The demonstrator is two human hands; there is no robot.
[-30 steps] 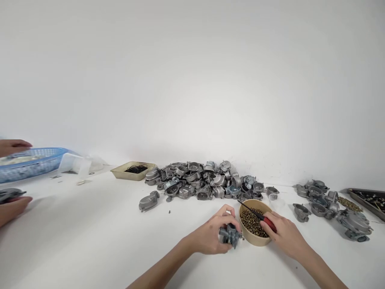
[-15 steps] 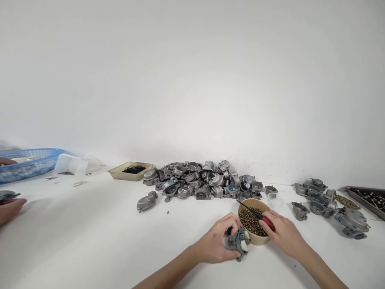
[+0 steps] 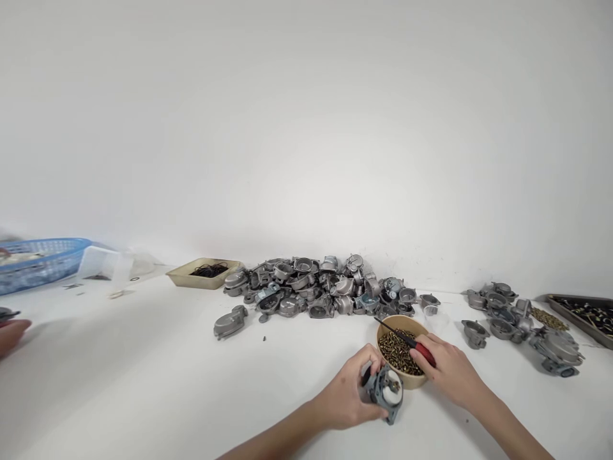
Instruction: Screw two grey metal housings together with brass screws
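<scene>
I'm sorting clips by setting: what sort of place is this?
Probably a small-parts assembly bench: a heap of grey cast metal housings, a bowl of brass screws, and a co-worker's hand at the same table.

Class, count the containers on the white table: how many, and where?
5: blue basket far left, clear tub beside it, beige tray left of the metal pile, screw bowl centre, dark tray far right.

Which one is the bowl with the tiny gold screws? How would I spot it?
Find the big heap of grey metal parts by the wall. Just in front of its right end sits the tan bowl, between two hands; it is the only round container, full of brassy screws.
</scene>
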